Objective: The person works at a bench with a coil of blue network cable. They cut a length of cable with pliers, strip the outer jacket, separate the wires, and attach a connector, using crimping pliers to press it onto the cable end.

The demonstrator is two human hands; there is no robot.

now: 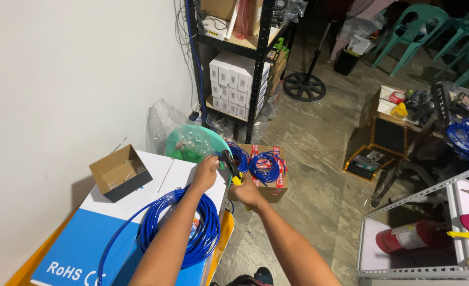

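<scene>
At frame centre, the left hand (206, 173) pinched thin blue cable (181, 222) while the right hand (246, 193) clamped yellow-handled black cutters (230, 167); a slip risked nicking fingers.

Cable coil (184, 225) on the surface (113, 212) at near left, open carton (119, 173) left of it, taped box (269, 175) on the floor (319, 159) to the right, shelf rack (237, 63) far behind, fire extinguisher (412, 235) near right.

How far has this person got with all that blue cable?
Two small blue cable coils already lie on the cardboard box. In hand: the left hand pinches a cable end while the right hand holds a yellow-handled tool to it. A big loose blue cable bundle around the left forearm looks unfinished.
</scene>
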